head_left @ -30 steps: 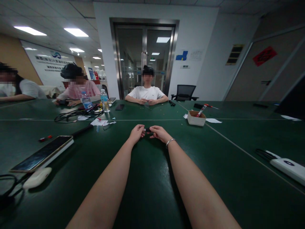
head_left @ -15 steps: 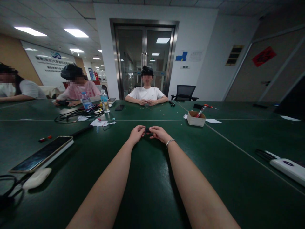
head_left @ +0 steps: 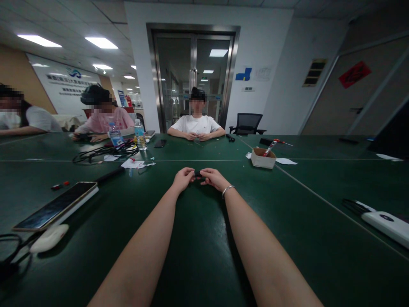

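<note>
Fingers [head_left: 207, 172] partly hide a small dark object [head_left: 197, 174], its details unclear.

Wall sign [head_left: 54, 85], beyond the surface's [head_left: 198, 213] far left corner: a blue wave logo [head_left: 74, 73] stands above lines of Chinese characters. The top line includes parentheses and the character 大; the remainder is too blurred to read. Red diamond [head_left: 354, 74], on the door [head_left: 335, 102] beyond the far right corner: one large character, resembling 福. Bottle labels [head_left: 139, 131], toward the surface's far edge: blue, print too small to read.
</note>
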`<state>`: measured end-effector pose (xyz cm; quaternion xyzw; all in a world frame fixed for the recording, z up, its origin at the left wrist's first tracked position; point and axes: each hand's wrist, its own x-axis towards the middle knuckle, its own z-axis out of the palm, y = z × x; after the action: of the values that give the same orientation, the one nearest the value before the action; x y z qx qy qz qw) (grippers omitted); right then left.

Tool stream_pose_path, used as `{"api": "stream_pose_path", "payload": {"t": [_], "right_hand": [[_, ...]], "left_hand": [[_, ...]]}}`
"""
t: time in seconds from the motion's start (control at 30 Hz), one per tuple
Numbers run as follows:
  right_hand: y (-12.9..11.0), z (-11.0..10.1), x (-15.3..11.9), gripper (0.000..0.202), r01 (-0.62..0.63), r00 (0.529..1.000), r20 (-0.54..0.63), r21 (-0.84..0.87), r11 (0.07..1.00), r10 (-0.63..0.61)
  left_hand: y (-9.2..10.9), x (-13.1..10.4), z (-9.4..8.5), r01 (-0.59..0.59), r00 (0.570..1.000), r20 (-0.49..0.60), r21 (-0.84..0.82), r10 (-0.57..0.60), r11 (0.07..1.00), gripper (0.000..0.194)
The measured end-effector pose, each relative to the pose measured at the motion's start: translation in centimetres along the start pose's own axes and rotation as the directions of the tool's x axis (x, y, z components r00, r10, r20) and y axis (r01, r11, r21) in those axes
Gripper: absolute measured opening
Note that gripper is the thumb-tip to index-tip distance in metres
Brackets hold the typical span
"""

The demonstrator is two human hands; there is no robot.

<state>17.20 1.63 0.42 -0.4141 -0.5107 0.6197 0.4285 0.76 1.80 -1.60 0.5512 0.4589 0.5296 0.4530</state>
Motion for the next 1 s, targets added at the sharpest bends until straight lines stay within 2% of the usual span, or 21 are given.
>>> {"api": "stream_pose_path", "payload": {"t": [0.43, 0.73, 0.8, 0.93, 1.0], "right_hand": [[0.1, -0.2, 0.1, 0.008, 0.011, 1.000, 0.017, -0.002, 1.000, -0.010], [0.2, 0.0, 0.1, 0.015, 0.033, 0.999, -0.001, -0.028, 0.999, -0.033], [0.2, 0.0, 0.1, 0.017, 0.042, 0.999, -0.001, -0.032, 0.999, -0.042], [0.2, 0.0, 0.0, 0.018, 0.037, 0.999, -0.008, -0.031, 0.999, -0.037], [0.1, 0.0, 0.0, 0.017, 0.033, 0.999, -0.006, -0.029, 0.999, -0.033]], "left_hand": [[0.7, -0.5, -0.3, -0.013, 1.000, -0.004, -0.037, 0.013, 0.999, 0.027], [1.2, -1.0, -0.4, -0.161, 0.987, 0.012, -0.012, 0.161, 0.987, 0.028], [1.1, -0.9, -0.3, -0.139, 0.990, 0.006, -0.032, 0.139, 0.990, 0.029], [0.7, -0.6, -0.1, 0.011, 1.000, -0.009, -0.073, -0.012, 0.997, 0.030], [0.6, -0.6, -0.1, 0.007, 1.000, -0.001, -0.050, -0.007, 0.999, 0.030]]}}
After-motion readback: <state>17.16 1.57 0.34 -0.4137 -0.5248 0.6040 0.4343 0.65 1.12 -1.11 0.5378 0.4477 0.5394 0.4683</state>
